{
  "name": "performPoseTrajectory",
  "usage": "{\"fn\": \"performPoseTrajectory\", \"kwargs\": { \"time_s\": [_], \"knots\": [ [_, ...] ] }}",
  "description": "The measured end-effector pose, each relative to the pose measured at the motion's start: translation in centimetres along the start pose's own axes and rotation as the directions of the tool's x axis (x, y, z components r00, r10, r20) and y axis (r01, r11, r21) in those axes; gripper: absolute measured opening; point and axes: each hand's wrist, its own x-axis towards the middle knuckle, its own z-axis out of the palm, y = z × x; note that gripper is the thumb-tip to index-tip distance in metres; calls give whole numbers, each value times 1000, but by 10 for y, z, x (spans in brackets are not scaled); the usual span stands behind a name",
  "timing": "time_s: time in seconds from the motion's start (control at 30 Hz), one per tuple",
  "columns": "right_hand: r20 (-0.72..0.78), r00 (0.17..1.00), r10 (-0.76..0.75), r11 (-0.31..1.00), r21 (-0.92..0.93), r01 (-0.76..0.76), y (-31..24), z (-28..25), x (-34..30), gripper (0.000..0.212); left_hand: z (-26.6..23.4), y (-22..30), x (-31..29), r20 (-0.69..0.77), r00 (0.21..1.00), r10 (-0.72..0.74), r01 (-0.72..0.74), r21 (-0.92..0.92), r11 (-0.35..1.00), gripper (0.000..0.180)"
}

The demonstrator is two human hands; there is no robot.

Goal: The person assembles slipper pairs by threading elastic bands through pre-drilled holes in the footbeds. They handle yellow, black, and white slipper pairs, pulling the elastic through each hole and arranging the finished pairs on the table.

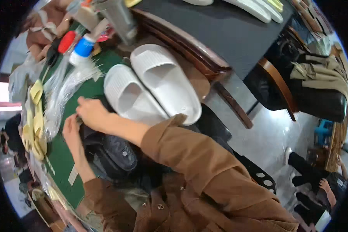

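Note:
My right hand and my left hand meet at the edge of a green tabletop. Their fingers are pinched close together, and whatever lies between them is too small and blurred to name. Just below and beside the hands is a dark slipper with a textured footbed, partly covered by my right forearm. Beyond that forearm sits a pair of white slippers, the left slipper and the right slipper, side by side with their toe ends pointing away.
Clear plastic bags and a white bottle with a blue band lie on the green tabletop. Pale yellow slippers line its left side. A black table stands at the far right, near a dark chair. People are in the background.

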Motion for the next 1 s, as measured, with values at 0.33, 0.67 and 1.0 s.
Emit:
{"fn": "performPoseTrajectory", "kwargs": {
  "time_s": [0.33,0.67,1.0],
  "knots": [
    [3,990,-140,985,-105,139,1,-1,1,10,-4,3,-2,82,996,-23,29,-70,997,22],
    [5,987,-161,982,-104,160,-6,-10,3,11,-3,1,-3,59,994,89,-88,-24,996,21],
    [51,975,-217,945,-240,223,-3,4,1,10,-1,-8,-1,-3,941,338,-312,381,871,25]
  ]
}}
